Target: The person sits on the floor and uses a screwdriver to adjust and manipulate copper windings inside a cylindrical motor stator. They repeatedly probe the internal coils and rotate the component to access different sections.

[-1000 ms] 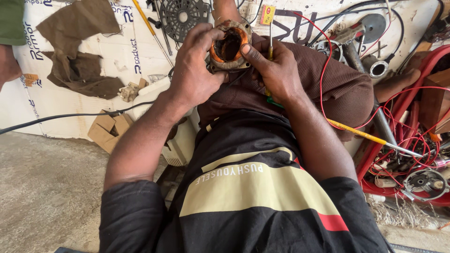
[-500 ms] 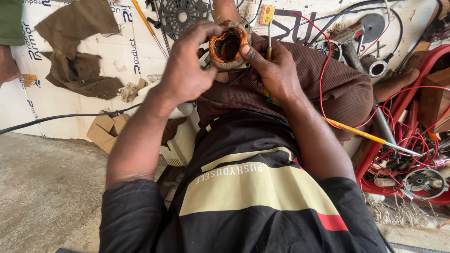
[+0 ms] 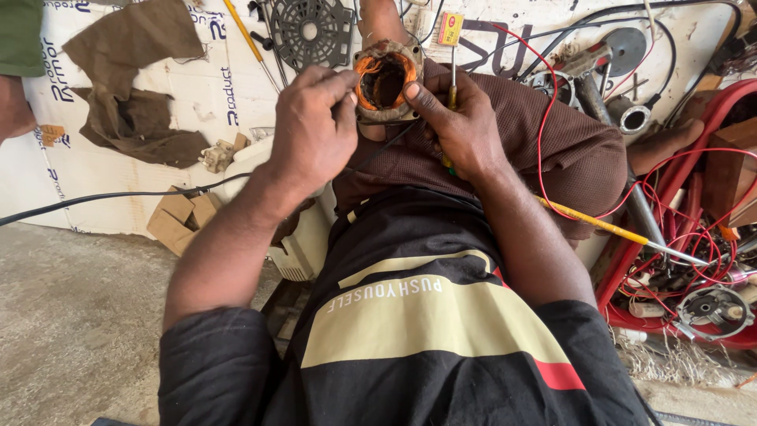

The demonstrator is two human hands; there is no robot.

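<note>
Item: motor coil (image 3: 385,83), held up over the knee in brown trousers (image 3: 544,134), top centre. Room: bare concrete floor (image 3: 71,315) open at left; right side crowded w/ red wires (image 3: 678,197) & metal parts. Coil: round grey metal ring, copper winding inside, hollow centre. Left hand (image 3: 311,130): fingers curled, gripping coil's left edge. Right hand (image 3: 457,126): thumb pressed on coil's right rim, fingers closed round a yellow-handled screwdriver (image 3: 451,47). White sheet (image 3: 142,170) behind, w/ brown rags (image 3: 130,47) & black grille (image 3: 311,31).
</note>
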